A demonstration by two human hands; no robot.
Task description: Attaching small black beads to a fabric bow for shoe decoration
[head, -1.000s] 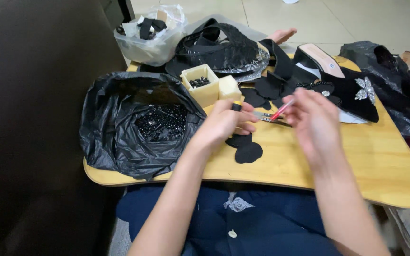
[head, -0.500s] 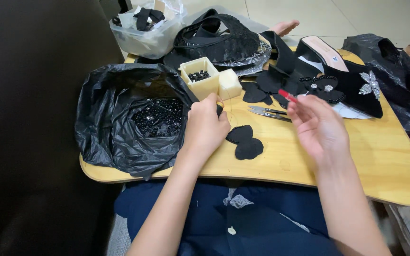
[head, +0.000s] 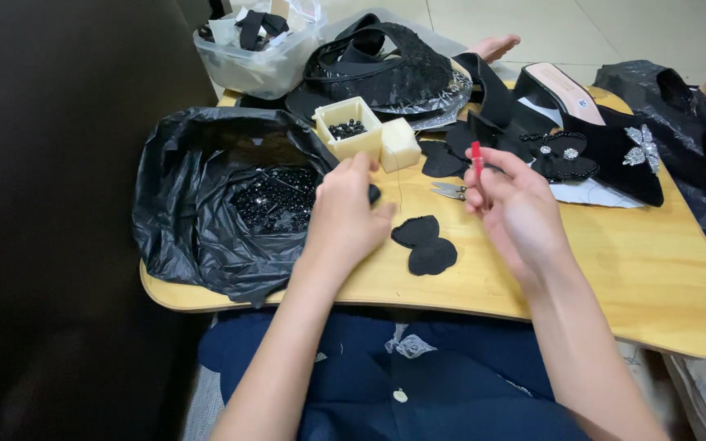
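— See that? Both hands were together over the snips a moment ago; now they have drawn apart, and the small metal snips [head: 449, 191] lie alone on the wooden lap table [head: 663, 278].

— Right. The right hand [head: 516, 208] has lifted away with a little red tool [head: 476, 157] pinched upright between thumb and fingertips.

— And the left hand [head: 345, 216]?

— It has slid to the rim of the black plastic bag [head: 206, 204] of dark beads [head: 275, 198], fingers curled around something small and black. A thin thread seems to hang beside it, hard to be sure.

— So the cutting looks finished?

— I'd judge so. The black fabric bow shape [head: 425, 243] sits untouched between the hands, just below the cream bead box [head: 348, 135].
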